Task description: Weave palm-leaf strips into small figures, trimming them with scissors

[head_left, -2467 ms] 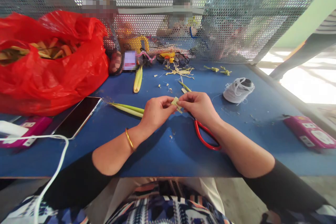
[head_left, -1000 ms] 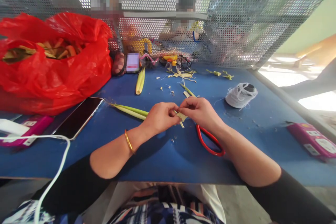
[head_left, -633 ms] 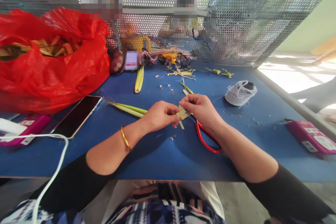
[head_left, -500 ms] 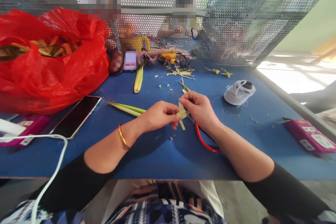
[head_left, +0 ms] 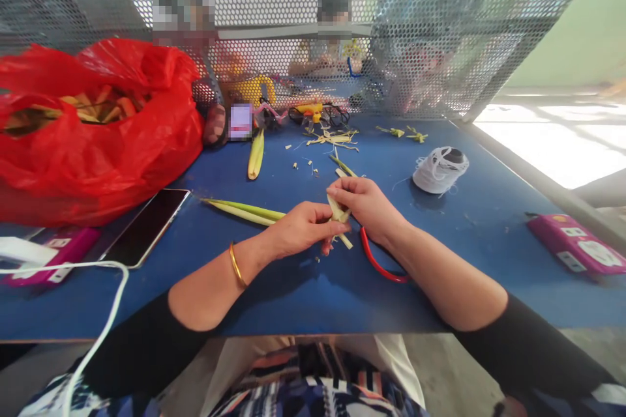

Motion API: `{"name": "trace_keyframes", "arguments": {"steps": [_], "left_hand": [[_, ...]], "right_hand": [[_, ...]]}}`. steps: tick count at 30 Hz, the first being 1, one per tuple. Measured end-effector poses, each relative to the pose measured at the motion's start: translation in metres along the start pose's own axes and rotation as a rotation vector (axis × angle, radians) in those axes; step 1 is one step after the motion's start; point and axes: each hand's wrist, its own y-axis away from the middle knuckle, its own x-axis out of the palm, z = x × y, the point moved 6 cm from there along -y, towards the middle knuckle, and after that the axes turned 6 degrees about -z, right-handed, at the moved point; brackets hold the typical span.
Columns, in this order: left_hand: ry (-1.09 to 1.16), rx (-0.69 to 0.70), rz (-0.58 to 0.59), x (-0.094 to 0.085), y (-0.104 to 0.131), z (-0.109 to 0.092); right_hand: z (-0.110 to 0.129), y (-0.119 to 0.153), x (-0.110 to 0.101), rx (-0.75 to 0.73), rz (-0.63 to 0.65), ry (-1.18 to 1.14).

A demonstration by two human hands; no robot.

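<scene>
A folded pale leaf strip (head_left: 338, 210) is pinched between both hands over the middle of the blue table. My left hand (head_left: 310, 225), below a gold bangle (head_left: 237, 265), grips its lower left side with thumb and fingers. From above right, my right hand (head_left: 364, 199) pinches the upper edge. A narrow tail of the strip pokes out below the fingers. Under my right wrist lies a red curved handle (head_left: 379, 262), partly hidden. Long green-and-cream leaves (head_left: 244, 210) rest left of my left hand. The strip's exact folds are covered by fingers.
A red plastic bag (head_left: 161, 124) of leaf pieces fills the left, near a phone (head_left: 147, 228). White thread (head_left: 437, 171) stands at right, a magenta box (head_left: 574, 241) beyond it. Leaf scraps (head_left: 335, 137) lie toward the perforated metal screen (head_left: 425, 71); people sit behind it.
The leaf strip has turned and looks more folded, its tail now pointing down to the right. My left thumb has moved across its front. The camera view has shifted slightly.
</scene>
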Motion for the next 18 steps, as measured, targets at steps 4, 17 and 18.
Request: {"name": "trace_keyframes", "arguments": {"steps": [4,17,18], "left_hand": [[-0.032,-0.02,0.0,0.001,0.001,0.001],[0.476,-0.053,-0.513,-0.049,-0.001,-0.007],[0.506,-0.024,-0.515,-0.051,-0.001,-0.009]], "right_hand": [[-0.003,0.0,0.001,0.006,-0.058,-0.056],[0.022,-0.001,-0.028,-0.263,-0.321,0.028],[0.018,0.0,-0.019,-0.219,-0.24,0.03]]}}
